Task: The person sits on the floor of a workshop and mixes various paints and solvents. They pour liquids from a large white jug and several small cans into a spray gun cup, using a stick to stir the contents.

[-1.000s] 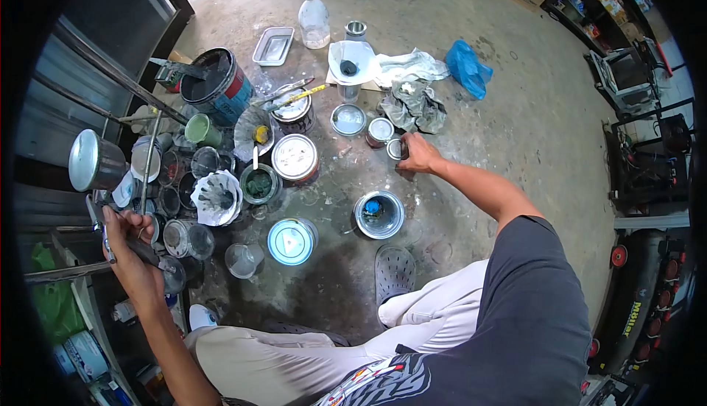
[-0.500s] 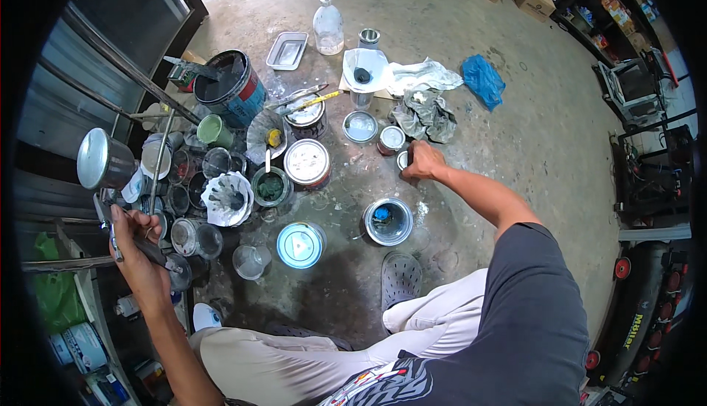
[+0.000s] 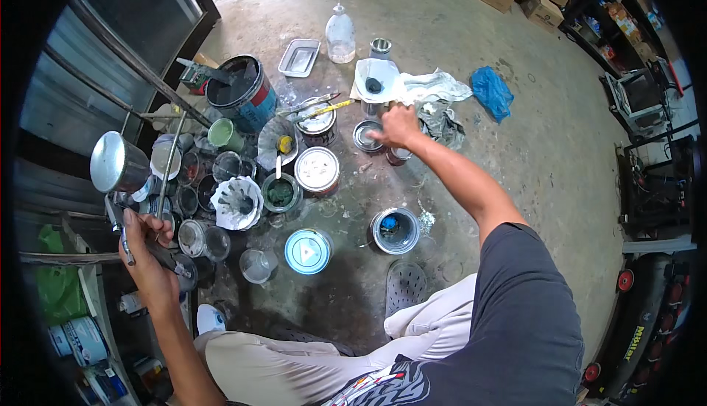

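My left hand (image 3: 149, 248) is raised at the left, its fingers wrapped around a spray gun (image 3: 120, 233) with a round silver cup (image 3: 119, 163) on top. Farther off, my right hand (image 3: 398, 125) is closed with its palm down, its fingertips at a small metal tin (image 3: 367, 136). The fingers partly hide that tin, and it appears to be over or in a shallow round one. Beneath my right wrist, a small reddish-brown can (image 3: 398, 156) is mostly covered. Just beyond the hand, a white paper strainer (image 3: 377, 80) rests in the mouth of a clear container.
Paint cans, cups and strainers crowd the floor at the left, beside a large paint bucket (image 3: 239, 93). Near my feet stand a blue-lidded can (image 3: 308, 251) and an open metal can (image 3: 395, 230). Rags (image 3: 440, 123) and a blue plastic bag (image 3: 491, 94) lie beyond my right hand.
My right hand has moved away from me and left with the small tin, whose former spot shows bare floor. The left hand still holds the spray gun. The view has shifted slightly.
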Tool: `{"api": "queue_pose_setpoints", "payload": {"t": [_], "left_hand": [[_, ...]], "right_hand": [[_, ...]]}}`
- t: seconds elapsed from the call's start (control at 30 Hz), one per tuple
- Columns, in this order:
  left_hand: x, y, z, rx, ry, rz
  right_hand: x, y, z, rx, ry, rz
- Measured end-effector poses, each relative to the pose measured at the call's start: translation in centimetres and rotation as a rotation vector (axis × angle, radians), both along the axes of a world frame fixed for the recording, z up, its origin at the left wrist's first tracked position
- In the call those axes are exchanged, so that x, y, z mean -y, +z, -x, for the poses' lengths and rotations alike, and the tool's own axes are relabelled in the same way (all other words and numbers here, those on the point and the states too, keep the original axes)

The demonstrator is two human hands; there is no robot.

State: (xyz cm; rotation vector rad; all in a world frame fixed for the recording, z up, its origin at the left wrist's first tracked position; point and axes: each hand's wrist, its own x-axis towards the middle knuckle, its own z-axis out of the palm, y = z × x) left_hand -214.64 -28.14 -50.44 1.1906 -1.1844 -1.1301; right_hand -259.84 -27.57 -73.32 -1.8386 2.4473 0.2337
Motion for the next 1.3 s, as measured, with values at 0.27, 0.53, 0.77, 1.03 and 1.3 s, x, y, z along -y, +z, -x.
{"api": "queue_pose_setpoints", "payload": {"t": [0.27,0.53,0.77,1.03,1.3], "left_hand": [[0.5,-0.3,-2.0,0.005,0.081,-0.026],[0.5,-0.4,-0.2,0.026,0.023,-0.021],[-0.1,0.0,-1.0,0.056,0.067,-0.005],[0.0,0.0,-1.1,0.056,0.071,-0.015],[-0.1,0.0,-0.7,0.048,0.059,-0.010]], "right_hand": [[-3.1,-1.9,7.8,0.476,-0.228,0.426],[1.6,0.9,8.1,0.920,-0.532,0.693],[3.7,2.6,8.6,0.992,-0.546,0.749],[3.5,5.4,9.9,1.334,-0.688,0.748],[5.0,0.1,8.1,0.761,-0.512,0.571]]}}
